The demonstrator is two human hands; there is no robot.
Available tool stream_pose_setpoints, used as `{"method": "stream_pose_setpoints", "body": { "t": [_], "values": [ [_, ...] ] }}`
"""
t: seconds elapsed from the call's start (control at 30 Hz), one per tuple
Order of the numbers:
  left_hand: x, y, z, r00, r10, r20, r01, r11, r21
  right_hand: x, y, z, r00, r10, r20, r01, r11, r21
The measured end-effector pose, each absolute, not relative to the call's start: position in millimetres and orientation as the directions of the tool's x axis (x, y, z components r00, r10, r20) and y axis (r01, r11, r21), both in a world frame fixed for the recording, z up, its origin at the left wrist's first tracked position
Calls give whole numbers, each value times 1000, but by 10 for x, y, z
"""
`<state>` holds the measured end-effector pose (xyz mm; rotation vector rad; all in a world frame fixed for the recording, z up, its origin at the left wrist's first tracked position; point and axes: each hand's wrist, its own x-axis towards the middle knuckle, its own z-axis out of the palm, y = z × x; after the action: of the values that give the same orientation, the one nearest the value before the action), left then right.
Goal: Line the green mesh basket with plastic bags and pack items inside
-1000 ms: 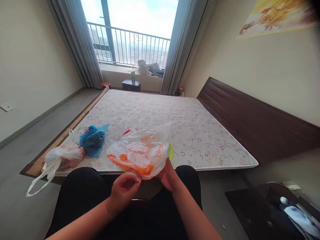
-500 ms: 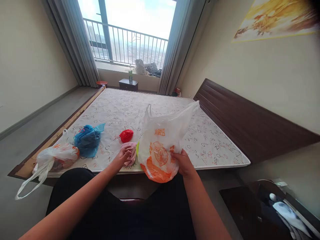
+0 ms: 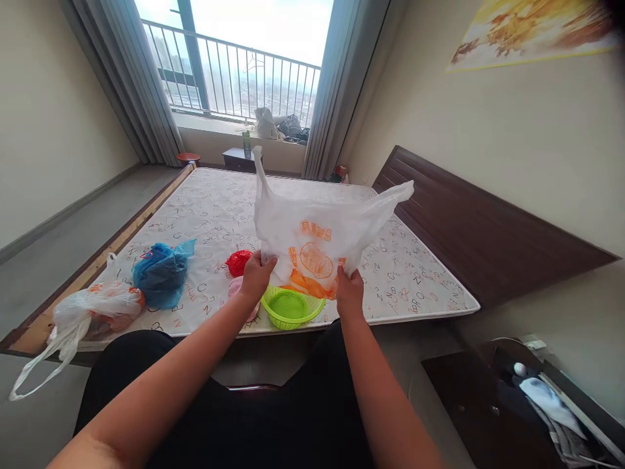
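Note:
Between my two hands a white plastic bag (image 3: 312, 228) with orange print is spread out, its two handles sticking up. My left hand (image 3: 256, 277) pinches the bag's left side, thumb on top. The right side is gripped by my right hand (image 3: 349, 286). Below the bag, a green plastic basket (image 3: 288, 309) sits at the near edge of the mattress, its inside partly showing. A pink cloth (image 3: 236, 286) lies left of the basket, mostly behind my left hand and wrist. Just beyond it is a red plastic bundle (image 3: 239, 263).
On the mattress (image 3: 415, 280), a blue plastic bag (image 3: 162, 273) lies to the left. Beside it a knotted white bag (image 3: 97, 309) hangs partly over the near edge. A dark headboard (image 3: 478, 215) runs along the right. A dark cabinet (image 3: 469, 404) holds clothes at lower right.
My left hand has moved from the pink cloth to the bag's left side. The bag has been lifted and pulled wider, uncovering the green basket beneath.

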<state>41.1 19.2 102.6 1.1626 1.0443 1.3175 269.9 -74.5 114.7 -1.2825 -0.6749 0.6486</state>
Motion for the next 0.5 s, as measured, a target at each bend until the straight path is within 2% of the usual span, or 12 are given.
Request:
{"method": "stream_pose_setpoints", "body": {
  "t": [0.13, 0.23, 0.37, 0.5],
  "values": [
    [606, 90, 800, -83, 987, 139, -16, -141, 990, 2393, -715, 821, 680, 721, 135, 61, 128, -990],
    [642, 44, 584, -127, 986, 107, 57, -101, 993, 2236, -689, 575, 653, 738, 170, 129, 113, -985],
    [510, 39, 329, -64, 994, 86, 142, -76, 987, 2255, -690, 357, 621, 761, 187, 204, 73, -976],
    [229, 41, 168, -22, 991, 135, 218, -127, 968, 2439, -777, 278, 594, 792, 140, 192, 29, -981]
  ]
}}
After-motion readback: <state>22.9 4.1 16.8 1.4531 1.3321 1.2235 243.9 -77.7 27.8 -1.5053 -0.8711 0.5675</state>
